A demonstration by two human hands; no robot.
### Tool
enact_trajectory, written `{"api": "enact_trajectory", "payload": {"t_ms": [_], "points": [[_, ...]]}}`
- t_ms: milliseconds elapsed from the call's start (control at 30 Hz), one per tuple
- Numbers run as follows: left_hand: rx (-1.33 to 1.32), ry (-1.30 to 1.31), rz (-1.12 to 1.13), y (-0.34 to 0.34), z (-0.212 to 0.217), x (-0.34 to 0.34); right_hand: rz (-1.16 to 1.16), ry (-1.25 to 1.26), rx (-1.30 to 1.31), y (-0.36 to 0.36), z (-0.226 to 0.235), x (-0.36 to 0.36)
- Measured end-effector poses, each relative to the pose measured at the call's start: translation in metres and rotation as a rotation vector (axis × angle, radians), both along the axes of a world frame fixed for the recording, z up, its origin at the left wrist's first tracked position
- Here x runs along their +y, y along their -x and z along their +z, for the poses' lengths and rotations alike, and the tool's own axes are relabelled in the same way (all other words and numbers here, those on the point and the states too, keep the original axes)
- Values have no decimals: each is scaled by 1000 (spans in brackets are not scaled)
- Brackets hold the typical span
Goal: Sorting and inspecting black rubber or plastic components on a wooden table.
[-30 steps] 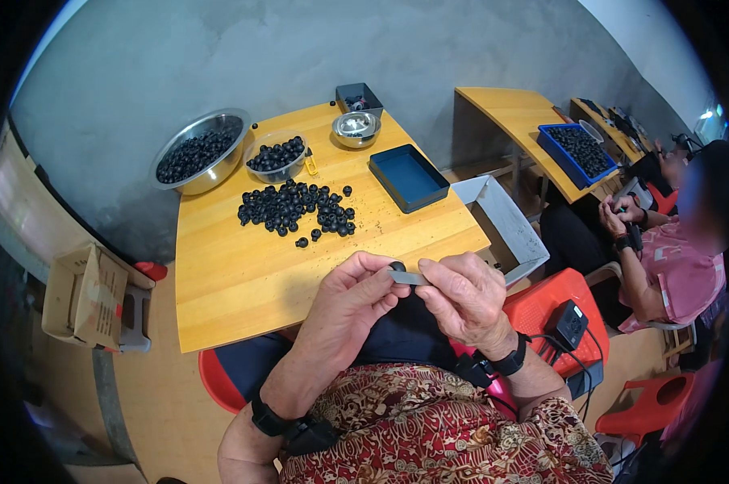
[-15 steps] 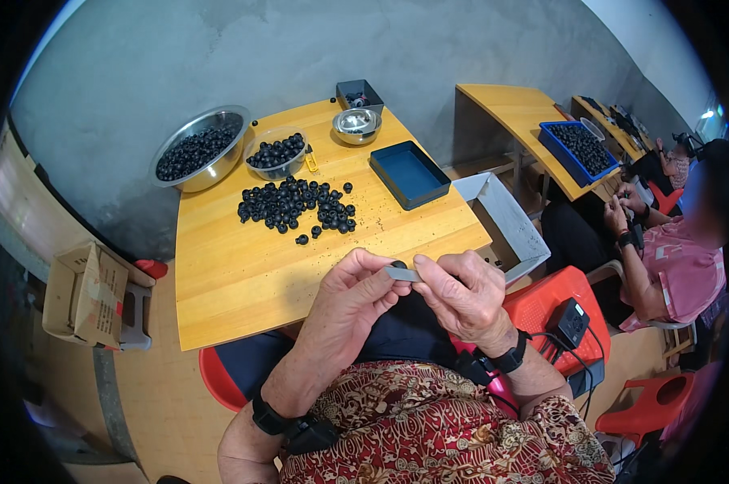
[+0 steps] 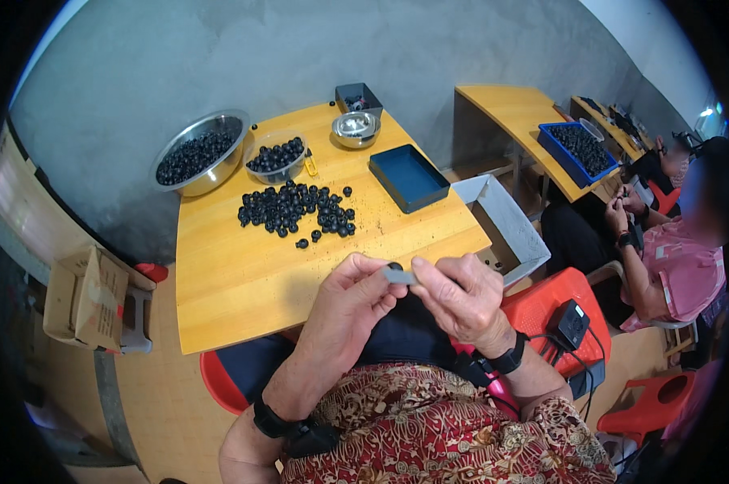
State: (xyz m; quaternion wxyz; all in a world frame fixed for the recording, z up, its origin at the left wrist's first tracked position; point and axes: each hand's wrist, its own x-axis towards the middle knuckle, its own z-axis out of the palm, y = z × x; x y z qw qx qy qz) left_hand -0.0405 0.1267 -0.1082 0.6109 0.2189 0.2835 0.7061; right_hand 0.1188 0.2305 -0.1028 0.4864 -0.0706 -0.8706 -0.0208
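My left hand point(image 3: 342, 310) pinches a small round black part point(image 3: 394, 266) between thumb and fingers, just past the table's near edge. My right hand point(image 3: 466, 297) is closed on a flat grey strip point(image 3: 398, 277), which looks like a blade and lies against the black part. Fingers hide most of the part and the strip's right end. Ahead on the table lies a loose pile of similar round black parts point(image 3: 288, 208), each with a short neck.
Behind the pile stand a large metal bowl point(image 3: 237, 161) and a clear tub point(image 3: 256, 173) of black parts, a yellow cutter point(image 3: 310, 164), and a small metal bowl point(image 3: 355, 145). A dark blue tray point(image 3: 409, 177) sits right, above a grey bin point(image 3: 534, 250). A co-worker point(image 3: 663, 274) sits farther right.
Both hands stay together in almost the same place. The grey strip has tilted slightly against the black part, and the right fingers have shifted a little left.
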Motion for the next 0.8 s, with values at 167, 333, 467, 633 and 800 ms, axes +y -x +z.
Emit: {"api": "enact_trajectory", "payload": {"t_ms": [167,333,467,633,800], "points": [[2,15,12,-1,-2,-2,39,26,12,2,-2,-3],[17,-5,8,-1,-9,1,35,24,25,3,-5,1],[52,-45,-6,1,-10,2,48,21,0,2,-7,3],[84,-63,2,4,-13,3,31,-41,-47,2,-14,7],[87,-85,-45,8,-13,2,47,-80,-13,5,-20,9]]}}
